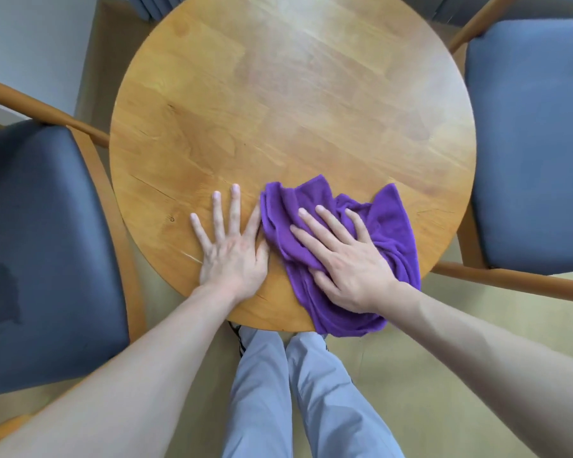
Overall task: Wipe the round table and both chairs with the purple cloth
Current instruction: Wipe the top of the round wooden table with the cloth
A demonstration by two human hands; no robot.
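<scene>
The purple cloth [341, 246] lies crumpled on the round wooden tabletop [291, 120] at its near edge, toward the right, with its lower folds hanging just over the rim. The right hand [344, 259] lies flat on top of the cloth, palm down, its fingers [315, 223] straight and a little apart, pressing on the fabric without curling round it. The left hand [232, 249] rests palm down on the bare wood just beside the cloth, close to the near edge, its fingers [217, 213] spread wide and holding nothing; its forefinger lies along the cloth's left border. A chair with a dark blue seat [47, 246] stands at the left edge of the tabletop, and a second chair of the same kind [533, 137] at the right edge.
</scene>
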